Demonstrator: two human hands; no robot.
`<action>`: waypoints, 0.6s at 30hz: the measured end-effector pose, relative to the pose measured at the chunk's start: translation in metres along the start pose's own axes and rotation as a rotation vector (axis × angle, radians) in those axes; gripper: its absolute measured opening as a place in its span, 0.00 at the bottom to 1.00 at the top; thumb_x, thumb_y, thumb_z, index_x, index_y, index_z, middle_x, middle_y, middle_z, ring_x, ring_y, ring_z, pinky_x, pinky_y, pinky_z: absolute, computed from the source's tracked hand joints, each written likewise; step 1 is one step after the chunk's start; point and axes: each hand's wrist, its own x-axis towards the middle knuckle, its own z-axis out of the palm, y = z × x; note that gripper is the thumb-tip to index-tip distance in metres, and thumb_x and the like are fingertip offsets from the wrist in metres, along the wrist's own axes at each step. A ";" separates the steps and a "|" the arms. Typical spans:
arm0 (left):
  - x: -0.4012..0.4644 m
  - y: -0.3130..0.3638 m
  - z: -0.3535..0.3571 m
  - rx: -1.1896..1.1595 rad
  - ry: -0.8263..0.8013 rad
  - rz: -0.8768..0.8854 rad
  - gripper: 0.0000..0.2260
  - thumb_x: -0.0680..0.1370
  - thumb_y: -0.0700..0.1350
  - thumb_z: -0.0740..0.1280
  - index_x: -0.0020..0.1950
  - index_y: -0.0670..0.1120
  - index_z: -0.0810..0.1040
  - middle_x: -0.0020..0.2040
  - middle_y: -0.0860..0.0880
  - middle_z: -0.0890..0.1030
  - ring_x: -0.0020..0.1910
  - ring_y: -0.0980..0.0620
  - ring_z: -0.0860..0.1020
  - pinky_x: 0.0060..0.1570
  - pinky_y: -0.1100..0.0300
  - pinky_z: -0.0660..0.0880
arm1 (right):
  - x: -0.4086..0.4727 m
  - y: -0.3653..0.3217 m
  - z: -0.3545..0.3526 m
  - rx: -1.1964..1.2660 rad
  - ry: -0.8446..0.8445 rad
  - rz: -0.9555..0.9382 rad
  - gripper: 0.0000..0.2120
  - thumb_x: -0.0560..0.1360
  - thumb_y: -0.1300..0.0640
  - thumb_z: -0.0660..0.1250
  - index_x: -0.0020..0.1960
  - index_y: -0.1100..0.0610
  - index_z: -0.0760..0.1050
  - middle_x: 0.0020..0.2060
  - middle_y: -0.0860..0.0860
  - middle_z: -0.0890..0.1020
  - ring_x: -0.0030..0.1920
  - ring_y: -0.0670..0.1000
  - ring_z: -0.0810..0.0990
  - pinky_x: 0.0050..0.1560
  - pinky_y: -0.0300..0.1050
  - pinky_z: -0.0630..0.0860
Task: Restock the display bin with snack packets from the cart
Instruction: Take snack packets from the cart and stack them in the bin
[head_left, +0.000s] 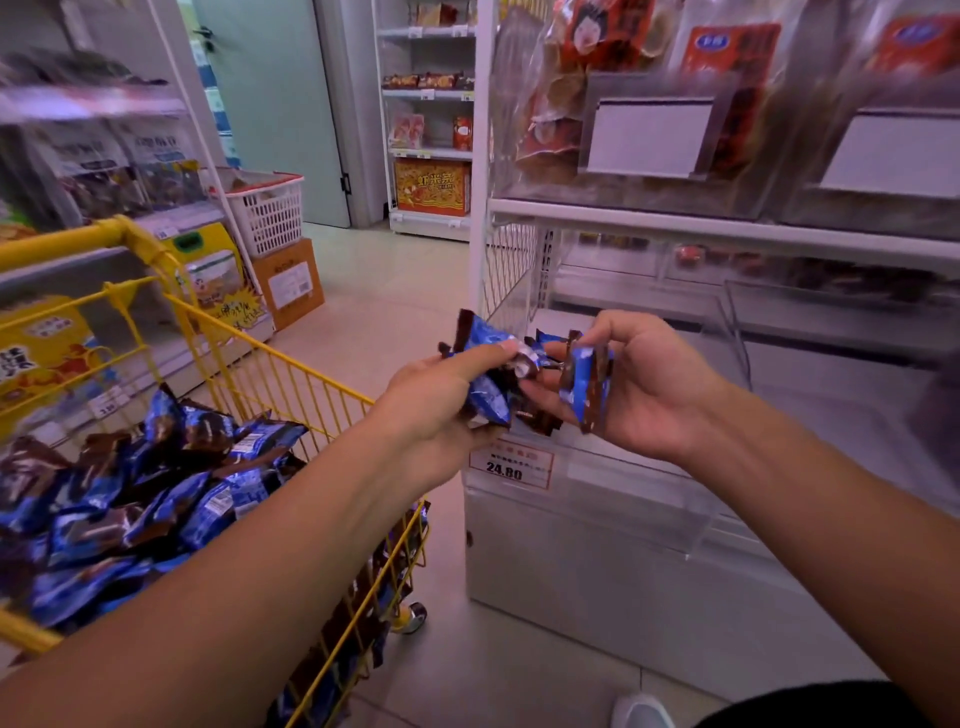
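Both hands meet at the centre of view, just over the front lip of the clear acrylic display bin (649, 499), which sits at about four o'clock and shows no packets in the part visible. The left hand (441, 405) has its fingers curled round a bunch of blue-and-brown snack packets (491, 374), thumb lying along the top to pin them. The right hand (644, 389) pinches a further packet (587, 387) edge-on between thumb and bent fingers, palm turned inward. Held so close together, the hands look to be passing or sorting packets from one to the other, probably so they can be laid down in order, not dumped. The yellow wire cart (291, 374) stands at eight o'clock, within an easy reach of the bin, heaped with more of the same packets (156, 483). A price tag reading 24.80 (511, 467) is fixed to the bin's front, below the hands. Most of the restocking seems yet to come.
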 end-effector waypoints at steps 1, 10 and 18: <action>0.000 0.001 0.000 -0.058 0.003 -0.051 0.11 0.72 0.43 0.75 0.51 0.41 0.82 0.45 0.41 0.86 0.41 0.45 0.83 0.40 0.54 0.81 | 0.001 -0.001 -0.001 0.022 0.028 -0.010 0.17 0.69 0.63 0.60 0.57 0.63 0.70 0.53 0.65 0.77 0.38 0.60 0.83 0.44 0.52 0.85; -0.001 0.001 -0.007 -0.122 0.140 -0.235 0.12 0.72 0.49 0.76 0.48 0.43 0.81 0.46 0.38 0.85 0.48 0.40 0.82 0.39 0.40 0.82 | 0.000 -0.009 -0.008 0.101 -0.077 0.009 0.44 0.60 0.55 0.82 0.69 0.73 0.69 0.64 0.67 0.73 0.53 0.75 0.80 0.48 0.54 0.84; -0.003 0.011 -0.013 -0.296 -0.097 -0.291 0.25 0.73 0.55 0.68 0.62 0.39 0.78 0.52 0.34 0.84 0.46 0.34 0.84 0.49 0.35 0.79 | 0.007 -0.005 -0.012 -0.094 -0.031 -0.012 0.30 0.69 0.64 0.62 0.70 0.72 0.70 0.66 0.66 0.76 0.52 0.60 0.83 0.39 0.49 0.85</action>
